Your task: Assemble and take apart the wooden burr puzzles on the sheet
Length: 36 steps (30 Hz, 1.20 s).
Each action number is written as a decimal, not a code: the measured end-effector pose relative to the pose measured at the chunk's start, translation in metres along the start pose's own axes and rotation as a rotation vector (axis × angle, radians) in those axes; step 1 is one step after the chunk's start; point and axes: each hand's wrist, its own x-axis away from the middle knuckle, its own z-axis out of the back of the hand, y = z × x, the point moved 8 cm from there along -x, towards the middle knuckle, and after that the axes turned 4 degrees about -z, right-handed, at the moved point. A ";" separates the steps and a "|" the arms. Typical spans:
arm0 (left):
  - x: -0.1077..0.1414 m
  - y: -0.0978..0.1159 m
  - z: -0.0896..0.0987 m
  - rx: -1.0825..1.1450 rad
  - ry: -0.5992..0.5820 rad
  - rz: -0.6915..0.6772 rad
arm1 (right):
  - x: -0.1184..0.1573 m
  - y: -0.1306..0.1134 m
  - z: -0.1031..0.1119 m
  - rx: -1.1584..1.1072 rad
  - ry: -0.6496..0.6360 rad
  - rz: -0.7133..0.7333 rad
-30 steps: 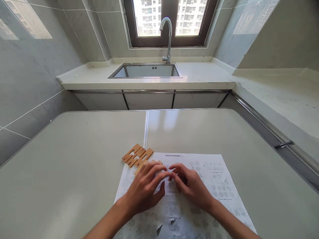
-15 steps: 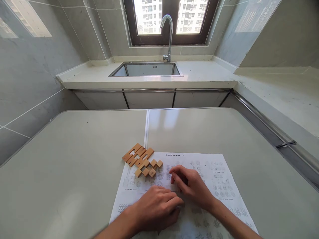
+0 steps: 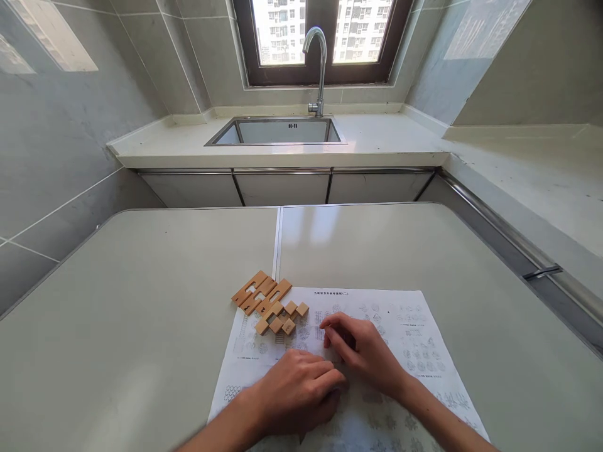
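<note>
A large printed sheet covered with small diagrams lies on the table. My left hand rests palm down on its lower part, fingers curled under and mostly hidden; no object shows in it. My right hand lies on the sheet to the right, its fingers loosely curled in with the thumb close to them, nothing visible between. Up and to the left of my hands sits a group of notched wooden puzzle pieces, some marked with dark numerals. Neither hand touches them; the right fingertips are nearest to the group's right end.
The pale table has a seam down its far half. Beyond it runs a white counter with a sink and a tall faucet below a window. A tiled wall stands at left; another counter runs along the right.
</note>
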 end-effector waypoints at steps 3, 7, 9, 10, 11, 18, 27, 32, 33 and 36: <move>0.000 0.000 -0.001 0.003 -0.013 -0.003 | -0.001 -0.001 0.000 0.009 -0.001 0.006; 0.000 0.000 -0.002 -0.004 -0.025 -0.002 | 0.000 -0.002 0.000 0.020 0.001 0.017; 0.001 0.000 -0.002 -0.010 -0.031 0.000 | 0.000 -0.001 0.000 0.025 0.003 0.019; 0.001 0.000 -0.003 -0.011 -0.035 0.001 | 0.000 -0.001 0.000 0.027 0.006 0.020; 0.001 0.000 -0.003 -0.011 -0.040 0.001 | 0.000 -0.001 0.000 0.028 0.008 0.021; 0.001 0.000 -0.005 -0.014 -0.038 -0.008 | 0.000 0.001 -0.001 0.016 0.004 0.019; 0.002 -0.002 -0.005 -0.006 -0.030 0.006 | 0.000 0.000 -0.001 0.011 -0.003 0.028; 0.002 -0.001 -0.003 0.007 -0.022 0.005 | 0.000 0.000 -0.001 0.012 0.002 0.024; 0.002 -0.002 -0.004 0.009 -0.029 0.007 | 0.000 0.000 -0.001 0.015 0.003 0.023; 0.002 -0.002 -0.005 0.012 -0.051 0.008 | 0.000 0.000 -0.001 0.018 0.004 0.021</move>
